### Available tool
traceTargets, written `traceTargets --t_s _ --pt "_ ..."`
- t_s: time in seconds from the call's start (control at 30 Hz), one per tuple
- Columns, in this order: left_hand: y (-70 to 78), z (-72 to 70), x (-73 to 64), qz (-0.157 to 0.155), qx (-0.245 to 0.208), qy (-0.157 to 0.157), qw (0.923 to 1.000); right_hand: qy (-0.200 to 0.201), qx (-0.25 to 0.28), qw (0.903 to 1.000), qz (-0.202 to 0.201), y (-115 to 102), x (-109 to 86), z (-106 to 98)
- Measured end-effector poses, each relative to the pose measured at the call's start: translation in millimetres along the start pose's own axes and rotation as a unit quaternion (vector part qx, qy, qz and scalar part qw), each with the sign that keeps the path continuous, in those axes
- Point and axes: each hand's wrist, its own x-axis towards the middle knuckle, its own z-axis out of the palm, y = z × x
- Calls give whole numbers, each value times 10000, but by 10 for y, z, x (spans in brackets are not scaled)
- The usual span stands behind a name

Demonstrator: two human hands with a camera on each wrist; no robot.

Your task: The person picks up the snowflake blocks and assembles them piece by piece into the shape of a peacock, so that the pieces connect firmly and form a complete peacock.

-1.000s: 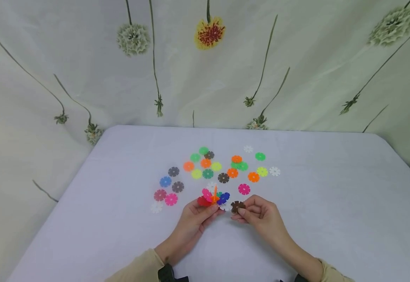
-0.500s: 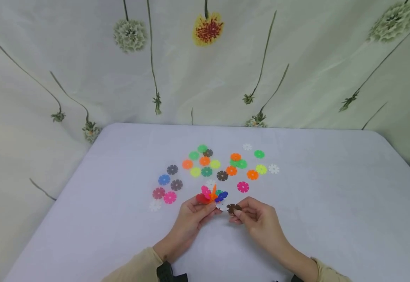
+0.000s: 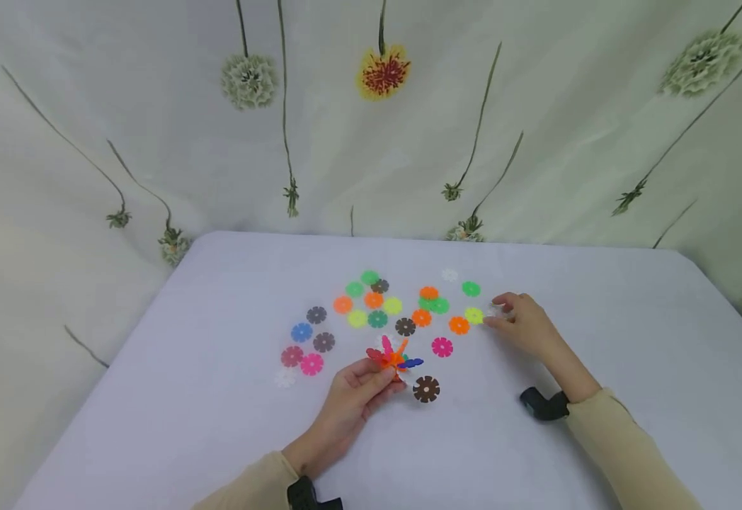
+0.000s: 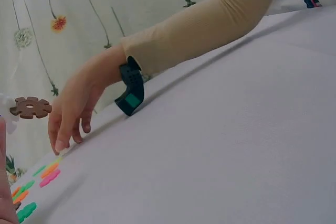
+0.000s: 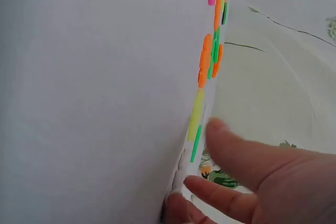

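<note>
My left hand [image 3: 358,393] pinches a cluster of interlocking notched discs [image 3: 394,360] in orange, pink, red and blue between thumb and fingers. A brown disc [image 3: 433,390] juts out at the cluster's right side; in the left wrist view it joins a white disc [image 4: 7,113]. Over at the right end of the loose discs, my right hand [image 3: 527,327] reaches down with thumb and fingers spread around a white disc [image 3: 493,310]. The right wrist view has its fingertips right at that disc's edge, the thumb standing apart.
Loose discs lie flat across the middle of the white table [image 3: 600,340]. Near the right hand are a yellow disc [image 3: 475,316], an orange disc [image 3: 459,325] and a green disc [image 3: 471,289]. A pink disc [image 3: 442,347] lies just beyond the cluster. A flowered cloth [image 3: 549,106] hangs behind.
My right hand has let go of the brown disc, which stays on the cluster, and has moved right and away to the white disc. The left hand keeps its hold, the cluster slightly turned.
</note>
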Motion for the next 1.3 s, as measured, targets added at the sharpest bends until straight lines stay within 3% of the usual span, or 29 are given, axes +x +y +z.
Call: traceTargets --t_s 0.1,0.27,0.33,0.4,0.5,0.57,0.77,1.2,1.3 --pt "-21 2 -6 -43 18 -61 10000 -216 -533 9983 130 126 134 -13" --pt "-28 17 -12 46 217 -115 9997 -193 -407 9986 278 152 123 -16" --pt "-26 20 -19 82 399 -84 9991 -180 193 9995 196 86 29 3" --pt "-24 24 -27 117 598 -45 9981 -254 1117 9934 -45 -22 -104 51" --pt "-20 27 -29 192 852 -21 9962 -526 2395 9680 -541 -219 -329 160" --pt "-20 29 -23 209 930 -27 9954 -603 2814 9544 -790 -331 -449 234" --pt "-22 28 -15 195 1022 105 9945 -382 3077 9453 -1011 -466 -579 350" --pt "-30 21 -16 254 1138 197 9930 -268 3311 9393 -857 -511 -627 428" --pt "-30 22 -17 258 1154 210 9928 -338 3473 9328 -900 -510 -625 454"
